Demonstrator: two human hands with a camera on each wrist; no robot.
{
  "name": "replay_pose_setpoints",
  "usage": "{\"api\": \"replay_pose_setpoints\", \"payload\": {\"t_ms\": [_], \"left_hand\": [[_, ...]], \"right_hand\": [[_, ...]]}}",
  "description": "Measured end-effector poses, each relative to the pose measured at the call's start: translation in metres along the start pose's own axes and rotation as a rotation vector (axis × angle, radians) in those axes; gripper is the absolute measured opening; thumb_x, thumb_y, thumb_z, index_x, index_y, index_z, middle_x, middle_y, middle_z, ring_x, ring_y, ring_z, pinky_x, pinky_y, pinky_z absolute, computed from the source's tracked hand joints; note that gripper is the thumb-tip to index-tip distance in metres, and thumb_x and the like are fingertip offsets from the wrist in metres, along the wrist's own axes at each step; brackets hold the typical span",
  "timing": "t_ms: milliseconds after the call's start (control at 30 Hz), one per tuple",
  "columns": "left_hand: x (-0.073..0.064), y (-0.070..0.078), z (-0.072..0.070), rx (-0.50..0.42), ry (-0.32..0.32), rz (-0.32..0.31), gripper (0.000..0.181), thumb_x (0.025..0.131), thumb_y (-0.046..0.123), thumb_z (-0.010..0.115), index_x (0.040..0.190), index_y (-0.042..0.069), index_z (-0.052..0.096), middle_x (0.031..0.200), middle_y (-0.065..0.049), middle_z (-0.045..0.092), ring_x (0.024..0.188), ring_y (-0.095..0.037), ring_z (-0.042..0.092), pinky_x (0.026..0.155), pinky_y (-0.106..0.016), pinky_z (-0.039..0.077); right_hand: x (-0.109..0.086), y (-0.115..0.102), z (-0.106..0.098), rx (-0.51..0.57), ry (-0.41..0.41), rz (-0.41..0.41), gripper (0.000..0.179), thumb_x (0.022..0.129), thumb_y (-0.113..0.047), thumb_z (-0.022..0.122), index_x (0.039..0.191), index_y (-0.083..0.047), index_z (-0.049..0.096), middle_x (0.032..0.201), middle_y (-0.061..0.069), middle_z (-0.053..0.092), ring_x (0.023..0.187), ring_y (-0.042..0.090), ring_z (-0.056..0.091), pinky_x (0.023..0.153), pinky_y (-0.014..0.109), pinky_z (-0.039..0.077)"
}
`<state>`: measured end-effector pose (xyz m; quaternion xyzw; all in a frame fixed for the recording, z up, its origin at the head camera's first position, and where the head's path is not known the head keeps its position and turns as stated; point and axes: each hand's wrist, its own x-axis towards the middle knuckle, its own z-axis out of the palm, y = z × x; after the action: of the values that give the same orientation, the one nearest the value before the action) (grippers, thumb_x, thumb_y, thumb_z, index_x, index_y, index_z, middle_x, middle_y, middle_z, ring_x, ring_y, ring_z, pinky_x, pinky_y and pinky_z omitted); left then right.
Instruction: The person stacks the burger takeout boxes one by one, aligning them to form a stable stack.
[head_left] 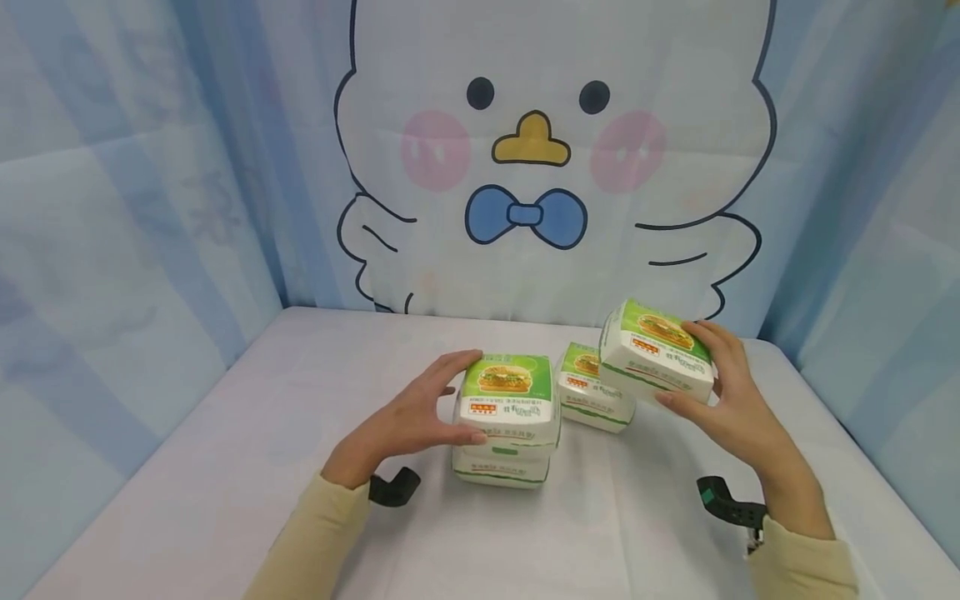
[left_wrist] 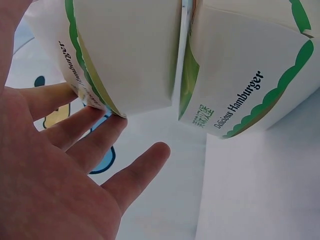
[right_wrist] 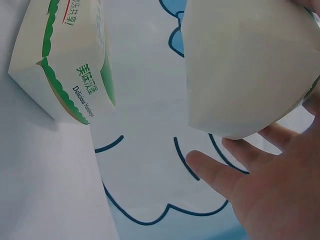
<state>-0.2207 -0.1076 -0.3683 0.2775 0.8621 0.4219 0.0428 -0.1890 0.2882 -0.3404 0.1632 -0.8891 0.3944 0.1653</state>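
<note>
My left hand grips a white and green hamburger box, thumb at the near side and fingers at the far side. Right under it on the table stands another hamburger box; in the left wrist view a narrow gap shows between the held box's underside and the lower box. Off to the right, my right hand holds a third hamburger box up in the air, tilted. A further hamburger box sits on the table between the two hands, partly hidden behind the raised one.
A white cloth covers the table. Behind it hangs a curtain printed with a cartoon chick, and pale blue curtains enclose both sides. Dark camera straps are on the wrists.
</note>
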Motion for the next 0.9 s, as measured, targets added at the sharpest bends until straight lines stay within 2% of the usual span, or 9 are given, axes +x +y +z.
{"api": "replay_pose_setpoints", "payload": {"t_ms": [100,133,200,333,367,667,900], "left_hand": [[-0.001,0.001,-0.001,0.006,0.006,0.001,0.103,0.074,0.044,0.086,0.156,0.031,0.025,0.163,0.007,0.024,0.146,-0.022,0.032,0.114,-0.050,0.040],[-0.001,0.001,-0.002,0.010,0.008,0.000,0.104,0.074,0.044,0.086,0.156,0.030,0.025,0.163,0.007,0.024,0.146,-0.022,0.033,0.114,-0.050,0.040],[-0.001,0.001,-0.002,0.014,0.007,-0.001,0.104,0.074,0.044,0.086,0.156,0.030,0.025,0.163,0.007,0.023,0.146,-0.022,0.032,0.114,-0.051,0.040],[0.000,0.001,-0.001,0.023,-0.003,-0.006,0.103,0.074,0.045,0.085,0.156,0.031,0.025,0.163,0.007,0.023,0.146,-0.022,0.033,0.114,-0.051,0.040],[0.000,0.001,0.000,0.024,-0.003,-0.006,0.103,0.074,0.045,0.085,0.156,0.032,0.025,0.163,0.007,0.023,0.146,-0.022,0.033,0.114,-0.050,0.041],[0.000,-0.001,0.001,0.038,0.000,0.014,0.101,0.076,0.042,0.085,0.156,0.028,0.026,0.162,0.005,0.025,0.144,-0.019,0.034,0.114,-0.049,0.042],[-0.001,0.001,0.001,0.026,-0.006,0.001,0.103,0.075,0.043,0.085,0.157,0.029,0.024,0.163,0.005,0.023,0.145,-0.023,0.033,0.115,-0.052,0.039]], "right_hand": [[0.002,-0.002,0.004,0.024,0.007,-0.011,0.098,0.083,-0.011,0.078,0.159,-0.022,0.018,0.163,0.011,0.007,0.139,0.042,0.020,0.097,0.074,0.035],[0.003,-0.003,0.005,0.020,0.009,-0.011,0.098,0.082,-0.011,0.078,0.159,-0.023,0.017,0.163,0.010,0.007,0.140,0.042,0.020,0.102,0.068,0.037],[0.004,-0.005,0.007,0.029,0.012,-0.018,0.099,0.082,-0.011,0.078,0.159,-0.023,0.017,0.164,0.010,0.007,0.141,0.044,0.019,0.104,0.071,0.036],[0.006,-0.010,0.011,0.014,0.010,-0.036,0.098,0.082,-0.011,0.079,0.158,-0.024,0.018,0.164,0.010,0.008,0.141,0.043,0.021,0.103,0.068,0.038],[0.006,-0.011,0.012,0.018,0.008,-0.039,0.098,0.081,-0.012,0.079,0.158,-0.024,0.018,0.164,0.010,0.008,0.141,0.044,0.021,0.098,0.077,0.034],[0.012,-0.028,0.023,0.040,-0.007,-0.070,0.094,0.082,-0.012,0.079,0.156,-0.025,0.023,0.164,0.006,0.012,0.139,0.041,0.026,0.097,0.080,0.032],[0.017,-0.042,0.033,0.067,0.002,-0.094,0.091,0.083,-0.013,0.077,0.155,-0.025,0.023,0.162,0.009,0.014,0.137,0.039,0.030,0.099,0.079,0.034]]}}
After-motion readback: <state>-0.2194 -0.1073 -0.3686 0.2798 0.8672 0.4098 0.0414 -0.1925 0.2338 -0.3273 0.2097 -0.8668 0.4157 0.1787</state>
